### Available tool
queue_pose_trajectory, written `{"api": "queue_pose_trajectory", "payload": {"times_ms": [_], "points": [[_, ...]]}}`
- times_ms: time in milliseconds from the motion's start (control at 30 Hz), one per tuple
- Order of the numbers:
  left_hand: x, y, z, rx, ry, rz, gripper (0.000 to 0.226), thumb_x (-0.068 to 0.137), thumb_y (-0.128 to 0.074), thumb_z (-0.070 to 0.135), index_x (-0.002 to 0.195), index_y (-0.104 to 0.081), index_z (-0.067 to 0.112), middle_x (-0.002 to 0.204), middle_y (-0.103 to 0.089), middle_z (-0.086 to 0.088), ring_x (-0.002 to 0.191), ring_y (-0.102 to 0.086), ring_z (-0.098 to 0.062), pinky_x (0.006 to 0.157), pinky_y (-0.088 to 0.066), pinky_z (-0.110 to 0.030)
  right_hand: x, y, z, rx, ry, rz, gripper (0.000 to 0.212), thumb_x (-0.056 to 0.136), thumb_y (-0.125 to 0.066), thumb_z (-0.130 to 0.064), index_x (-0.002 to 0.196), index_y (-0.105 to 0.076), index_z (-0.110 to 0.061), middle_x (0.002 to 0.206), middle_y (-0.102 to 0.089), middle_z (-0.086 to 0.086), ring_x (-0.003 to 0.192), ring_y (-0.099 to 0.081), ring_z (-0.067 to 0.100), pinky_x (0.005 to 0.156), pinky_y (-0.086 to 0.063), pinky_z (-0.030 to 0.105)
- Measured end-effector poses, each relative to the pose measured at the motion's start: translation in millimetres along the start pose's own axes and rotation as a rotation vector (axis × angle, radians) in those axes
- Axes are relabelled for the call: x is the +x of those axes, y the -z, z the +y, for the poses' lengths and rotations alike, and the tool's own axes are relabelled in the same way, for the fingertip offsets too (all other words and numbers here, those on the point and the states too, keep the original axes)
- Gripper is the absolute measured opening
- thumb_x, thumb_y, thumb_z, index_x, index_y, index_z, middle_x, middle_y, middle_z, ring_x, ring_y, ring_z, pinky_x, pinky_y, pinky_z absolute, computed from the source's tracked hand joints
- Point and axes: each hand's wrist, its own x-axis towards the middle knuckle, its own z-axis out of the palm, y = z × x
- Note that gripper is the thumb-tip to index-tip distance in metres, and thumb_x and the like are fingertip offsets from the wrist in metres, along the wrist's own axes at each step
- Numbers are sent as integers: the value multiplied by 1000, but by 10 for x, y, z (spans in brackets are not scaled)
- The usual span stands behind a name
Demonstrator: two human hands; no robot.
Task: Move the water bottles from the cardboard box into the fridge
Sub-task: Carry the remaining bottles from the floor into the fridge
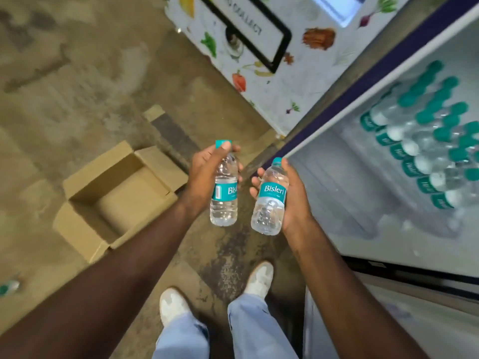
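Observation:
My left hand (204,169) grips a small clear water bottle (224,200) with a teal label and cap, held upright above the floor. My right hand (293,200) grips a second such bottle (269,203), tilted slightly, close to the fridge's front edge. The cardboard box (85,224) sits open on the floor at the left, and its visible inside holds nothing. The fridge (337,182) stands open at the right, with several teal-capped bottles (425,141) in rows on its shelf.
The fridge door (282,81), white with fruit and vegetable prints, swings open ahead. A loose bottle (9,287) lies on the concrete floor at far left. My feet in white shoes (260,279) stand between box and fridge.

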Motion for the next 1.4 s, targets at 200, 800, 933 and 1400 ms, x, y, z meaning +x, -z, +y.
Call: {"api": "queue_pose_trajectory", "payload": {"times_ms": [200,800,933,1400], "points": [[131,-988,173,146,23,-231,17,92,-64,40,92,-58,24,80,-69,-20,59,-65,-30,58,-56,-35,-484,342,-791,95,192,108,43,91,-66,-42,119,-62,-10,97,-71,13,86,-74,27,74,-63,46],[758,-3427,250,390,-85,-527,18,103,-54,15,90,-66,9,80,-71,-1,69,-67,-9,69,-56,-23,-980,1354,-2521,300,498,293,47,89,-73,-38,127,-61,-13,117,-71,14,96,-73,32,73,-63,44],[1006,-3734,350,368,-134,-488,21,104,-52,20,92,-65,9,84,-67,-7,72,-64,-15,70,-56,-26,-823,1434,-3032,329,722,509,45,85,-76,-47,116,-63,-16,109,-73,10,95,-74,29,87,-60,48],[1389,-4231,284,357,-147,-413,25,105,-50,32,94,-67,18,90,-72,-2,88,-71,-20,85,-59,-34,-137,1934,-4350,-66,1332,978,30,89,-69,-33,90,-74,-3,91,-76,7,85,-73,25,81,-59,38]]}}
